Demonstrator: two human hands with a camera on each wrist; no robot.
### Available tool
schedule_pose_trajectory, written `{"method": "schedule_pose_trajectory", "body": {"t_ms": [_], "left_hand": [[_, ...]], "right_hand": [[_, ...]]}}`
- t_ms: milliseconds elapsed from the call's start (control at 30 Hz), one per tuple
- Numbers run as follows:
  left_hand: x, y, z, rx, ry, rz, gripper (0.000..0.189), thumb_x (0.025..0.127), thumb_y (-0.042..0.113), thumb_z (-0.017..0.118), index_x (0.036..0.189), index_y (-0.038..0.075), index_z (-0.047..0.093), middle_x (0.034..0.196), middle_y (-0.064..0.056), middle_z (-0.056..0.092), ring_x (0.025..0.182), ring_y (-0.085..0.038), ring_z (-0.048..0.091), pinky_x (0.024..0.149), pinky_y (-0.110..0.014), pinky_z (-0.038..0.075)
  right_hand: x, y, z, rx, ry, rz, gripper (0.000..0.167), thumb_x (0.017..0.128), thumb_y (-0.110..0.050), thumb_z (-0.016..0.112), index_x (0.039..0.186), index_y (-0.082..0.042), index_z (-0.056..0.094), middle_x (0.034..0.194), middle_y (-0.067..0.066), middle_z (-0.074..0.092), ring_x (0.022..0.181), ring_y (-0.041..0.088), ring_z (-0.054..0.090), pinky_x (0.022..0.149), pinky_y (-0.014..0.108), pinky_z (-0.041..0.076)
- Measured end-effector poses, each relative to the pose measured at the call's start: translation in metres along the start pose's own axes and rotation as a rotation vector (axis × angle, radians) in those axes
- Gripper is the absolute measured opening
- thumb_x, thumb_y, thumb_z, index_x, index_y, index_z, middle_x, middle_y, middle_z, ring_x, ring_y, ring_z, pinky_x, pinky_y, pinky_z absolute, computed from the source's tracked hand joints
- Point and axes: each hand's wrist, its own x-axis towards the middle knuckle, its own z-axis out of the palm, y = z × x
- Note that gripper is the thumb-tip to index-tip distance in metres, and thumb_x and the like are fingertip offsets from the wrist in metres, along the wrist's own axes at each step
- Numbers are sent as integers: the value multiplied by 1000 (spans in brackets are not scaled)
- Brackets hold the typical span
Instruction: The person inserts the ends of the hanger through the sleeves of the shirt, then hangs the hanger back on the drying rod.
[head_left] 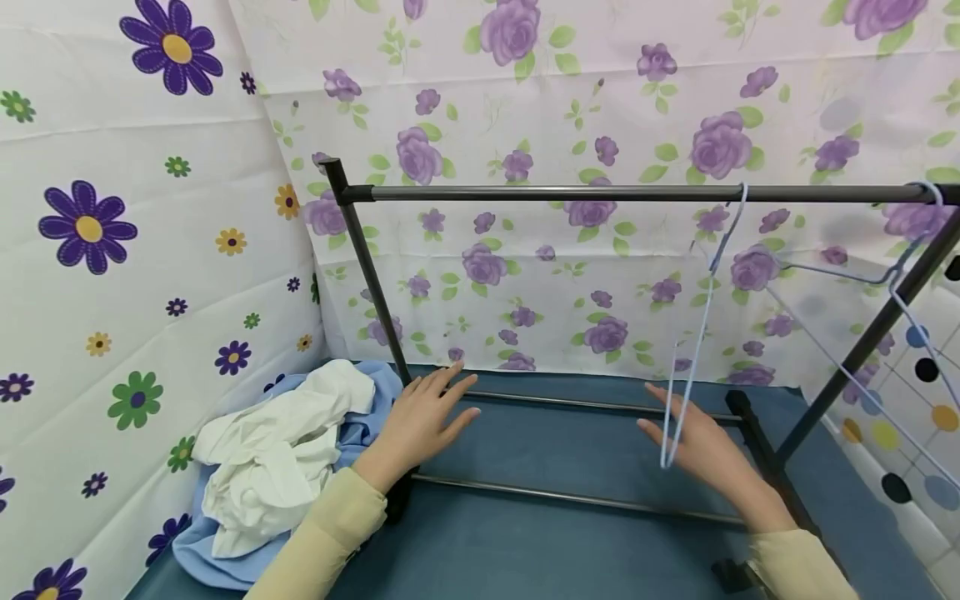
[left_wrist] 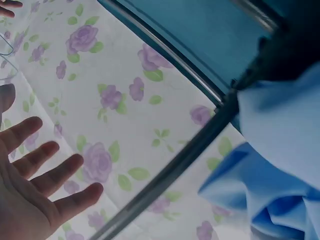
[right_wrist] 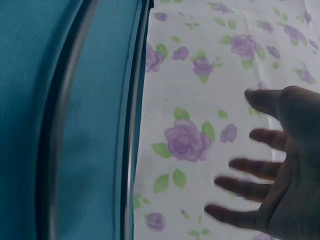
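Note:
My left hand (head_left: 420, 421) is held out with spread fingers, beside a crumpled pile of clothes and holding nothing. The pile has a white garment (head_left: 273, 462) on top of a light blue one (head_left: 217, 567). Blue cloth (left_wrist: 285, 135) also fills the right side of the left wrist view. Farther right, my right hand (head_left: 708, 450) is in the air with straight fingers, seen empty in the right wrist view. A thin light blue hanger (head_left: 702, 325), hooked on the rack's top bar (head_left: 540, 193), overlaps this hand in the head view.
A second blue hanger (head_left: 896, 271) hangs at the bar's right end, by the slanted post (head_left: 847, 362). Two lower bars (head_left: 570, 497) cross above the blue-green table surface (head_left: 517, 554). Flowered sheets (head_left: 525, 108) stand behind and to the left.

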Motion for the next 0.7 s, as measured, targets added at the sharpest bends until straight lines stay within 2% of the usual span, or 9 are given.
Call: {"method": "schedule_pose_trajectory", "body": {"t_ms": [133,200,300,433,567,700], "left_hand": [[-12,-3,-9,-11,57,42,44,99,36,67,136,14,64,136,-11,61,119,-30,61,97,-50,50],[-17,-5,-15,-3,67,51,40,98,34,68,133,14,66,129,-10,65,114,-29,63,92,-47,53],[-30,-12,-29,38,60,43,37,98,33,68,130,14,68,123,-8,67,109,-27,65,86,-47,55],[-51,-28,-46,86,43,12,37,97,32,69,127,12,69,119,-9,69,105,-29,66,81,-48,55],[-68,-48,-61,84,28,-49,35,96,29,70,124,8,70,117,-11,69,104,-31,67,79,-50,55],[-83,-70,-77,94,49,-117,32,95,23,71,122,6,71,114,-12,70,102,-34,67,79,-52,55]], "right_hand": [[1,-7,9,65,62,-123,60,101,-32,63,150,-2,45,136,31,55,117,49,58,90,63,48],[2,-8,16,84,106,-174,55,100,-26,67,146,-1,50,131,27,60,113,45,61,88,60,50],[7,-11,27,102,126,-207,51,99,-21,68,144,-2,53,127,23,64,110,41,64,86,58,52],[12,-24,36,144,125,-233,48,99,-18,67,143,-4,54,125,21,66,107,38,66,82,56,54],[19,-37,45,160,130,-248,46,100,-18,66,143,-7,55,122,18,68,103,33,68,78,50,56],[31,-53,51,197,78,-275,47,102,-20,64,147,-11,53,123,14,68,103,28,68,78,45,56]]}}
